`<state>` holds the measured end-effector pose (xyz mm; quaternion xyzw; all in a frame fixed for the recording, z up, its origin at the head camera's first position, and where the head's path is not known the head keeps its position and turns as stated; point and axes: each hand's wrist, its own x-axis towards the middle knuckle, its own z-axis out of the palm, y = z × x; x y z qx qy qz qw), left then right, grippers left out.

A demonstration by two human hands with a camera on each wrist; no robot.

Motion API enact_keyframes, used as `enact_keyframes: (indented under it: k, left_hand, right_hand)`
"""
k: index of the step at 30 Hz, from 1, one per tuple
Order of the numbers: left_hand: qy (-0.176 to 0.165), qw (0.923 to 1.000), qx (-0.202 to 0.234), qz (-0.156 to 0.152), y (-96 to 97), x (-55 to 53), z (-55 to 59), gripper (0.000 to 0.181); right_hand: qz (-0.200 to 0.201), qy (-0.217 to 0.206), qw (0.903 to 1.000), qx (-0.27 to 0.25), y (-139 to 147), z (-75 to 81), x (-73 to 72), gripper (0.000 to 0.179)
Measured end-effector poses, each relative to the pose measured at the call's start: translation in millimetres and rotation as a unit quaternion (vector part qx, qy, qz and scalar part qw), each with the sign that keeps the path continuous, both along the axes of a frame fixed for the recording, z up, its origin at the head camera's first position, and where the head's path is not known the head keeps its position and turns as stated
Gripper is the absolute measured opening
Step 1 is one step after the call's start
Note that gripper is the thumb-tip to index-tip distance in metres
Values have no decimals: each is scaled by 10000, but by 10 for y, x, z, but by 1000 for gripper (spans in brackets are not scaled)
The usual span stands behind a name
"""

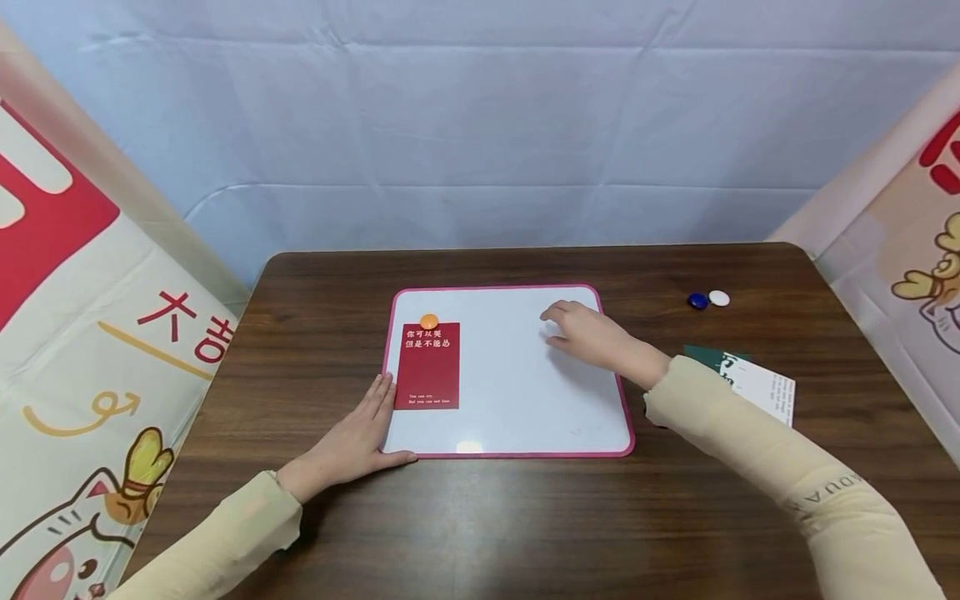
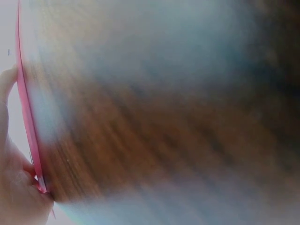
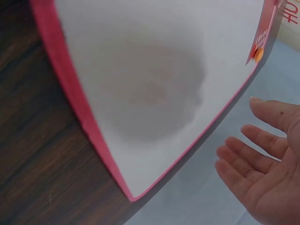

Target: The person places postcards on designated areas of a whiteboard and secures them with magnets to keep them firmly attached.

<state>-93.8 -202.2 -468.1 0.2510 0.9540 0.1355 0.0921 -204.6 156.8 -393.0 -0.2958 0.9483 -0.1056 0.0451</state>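
Note:
A whiteboard with a pink rim lies on the table. On its left part is a red card with white writing, an orange round magnet on the card's top edge. My left hand rests at the board's lower left corner, fingers along the left rim and thumb at the bottom rim. Over the board's upper right part hovers my right hand, its fingers loosely bent and holding nothing. The right wrist view shows that hand with its fingers apart from the board.
Right of the board lie a green card and a white card, partly behind the right sleeve. A blue magnet and a white magnet sit farther back on the brown wooden table. Pale cloth hangs behind.

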Motion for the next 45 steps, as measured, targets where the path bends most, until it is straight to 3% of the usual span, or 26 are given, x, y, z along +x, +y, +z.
enact_keyframes:
  k: [22,30,45]
  left_hand:
    - [-185,9998,-40,43,-12,-18,-37,109]
    - [-171,9998,7,37,-4,-19,-27,108]
    - [31,10000,76,-43,-6,-3,-26,108]
  right_hand:
    - [-400,-47,9990,-174,395,47,66,38]
    - [-621,0,9975,-335,526,80,126,38]
    - [-1069,-340,9927,-448,799,43,232,39]
